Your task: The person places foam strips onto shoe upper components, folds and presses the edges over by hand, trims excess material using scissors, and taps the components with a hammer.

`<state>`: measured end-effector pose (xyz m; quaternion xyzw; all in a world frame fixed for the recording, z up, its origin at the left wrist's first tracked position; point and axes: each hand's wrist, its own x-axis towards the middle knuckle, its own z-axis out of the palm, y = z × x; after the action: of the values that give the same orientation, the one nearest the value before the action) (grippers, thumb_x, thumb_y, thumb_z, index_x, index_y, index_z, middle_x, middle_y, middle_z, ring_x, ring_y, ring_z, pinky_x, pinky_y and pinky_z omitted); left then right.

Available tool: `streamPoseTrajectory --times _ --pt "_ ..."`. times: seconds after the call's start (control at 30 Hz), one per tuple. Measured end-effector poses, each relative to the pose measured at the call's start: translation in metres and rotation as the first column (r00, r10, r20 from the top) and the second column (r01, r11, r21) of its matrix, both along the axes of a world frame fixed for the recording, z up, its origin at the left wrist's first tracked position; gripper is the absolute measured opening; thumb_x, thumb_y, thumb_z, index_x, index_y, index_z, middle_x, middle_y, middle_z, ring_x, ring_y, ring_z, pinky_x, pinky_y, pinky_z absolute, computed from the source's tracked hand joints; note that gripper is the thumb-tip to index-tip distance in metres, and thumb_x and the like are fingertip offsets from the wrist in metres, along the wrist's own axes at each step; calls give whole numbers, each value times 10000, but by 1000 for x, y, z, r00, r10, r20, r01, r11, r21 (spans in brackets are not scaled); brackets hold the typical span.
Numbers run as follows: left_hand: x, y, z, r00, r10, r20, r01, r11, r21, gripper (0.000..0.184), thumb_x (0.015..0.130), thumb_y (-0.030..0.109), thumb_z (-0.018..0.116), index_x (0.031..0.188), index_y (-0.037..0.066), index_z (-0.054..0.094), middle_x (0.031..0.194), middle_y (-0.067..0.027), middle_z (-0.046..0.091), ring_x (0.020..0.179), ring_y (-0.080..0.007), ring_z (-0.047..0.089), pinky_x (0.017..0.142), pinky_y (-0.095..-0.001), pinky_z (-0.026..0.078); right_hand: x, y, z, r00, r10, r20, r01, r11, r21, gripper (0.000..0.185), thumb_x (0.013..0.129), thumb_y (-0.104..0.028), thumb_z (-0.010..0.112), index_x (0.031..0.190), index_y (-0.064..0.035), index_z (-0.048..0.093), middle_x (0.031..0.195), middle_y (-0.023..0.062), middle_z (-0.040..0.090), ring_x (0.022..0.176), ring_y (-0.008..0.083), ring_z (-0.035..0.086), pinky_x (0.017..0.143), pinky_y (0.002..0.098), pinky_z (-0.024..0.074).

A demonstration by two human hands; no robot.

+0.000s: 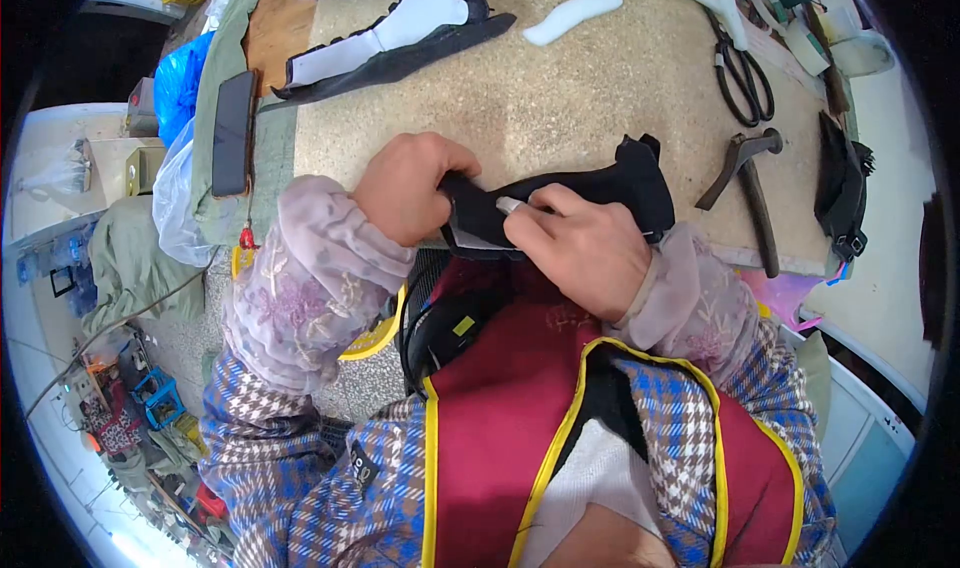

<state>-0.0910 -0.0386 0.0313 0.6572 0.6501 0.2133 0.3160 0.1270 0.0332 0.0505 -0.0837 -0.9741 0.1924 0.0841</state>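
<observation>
A black fabric piece shaped like a shoe upper (610,190) lies at the near edge of the worktable, with a grey lining strip showing along its lower left. My left hand (405,190) is closed on its left end, thumb and fingers pinching the edge. Over the middle of the piece is my right hand (580,248), its thumb and fingers pressed together on the fabric. Part of the piece is hidden beneath the right hand.
On the worktable (430,118), a black piece with white padding (385,43) and a white foam strip (573,18) lie further back. Black-handled scissors (745,83) and a hammer (750,188) rest at right. A phone (234,133) lies at left.
</observation>
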Motion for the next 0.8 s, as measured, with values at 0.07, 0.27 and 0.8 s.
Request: streamPoseTrajectory --times 0.07,0.27,0.8 --pt "1 0 -2 1000 1 -17 -2 1000 -14 230 634 16 675 861 -19 670 801 -194 658 747 -334 647 671 -357 488 1 1 -1 1000 9 -13 -9 1000 4 175 756 -106 579 926 -78 553 853 51 638 887 199 603 521 318 520" --pt "10 2 12 995 48 -84 -56 994 -94 221 633 46 666 852 18 674 848 -163 661 819 -307 644 733 -356 480 0 0 1 1000 21 23 -22 999 41 170 760 -111 578 924 -75 552 854 50 635 899 189 596 516 303 518" --pt "33 -31 29 755 272 -597 -191 962 198 215 601 94 626 798 53 550 846 -121 616 802 -297 596 647 -368 458 -5 -6 -6 998 44 -39 -39 992 117 136 753 -154 569 867 -87 541 852 5 623 855 164 572 523 277 496"
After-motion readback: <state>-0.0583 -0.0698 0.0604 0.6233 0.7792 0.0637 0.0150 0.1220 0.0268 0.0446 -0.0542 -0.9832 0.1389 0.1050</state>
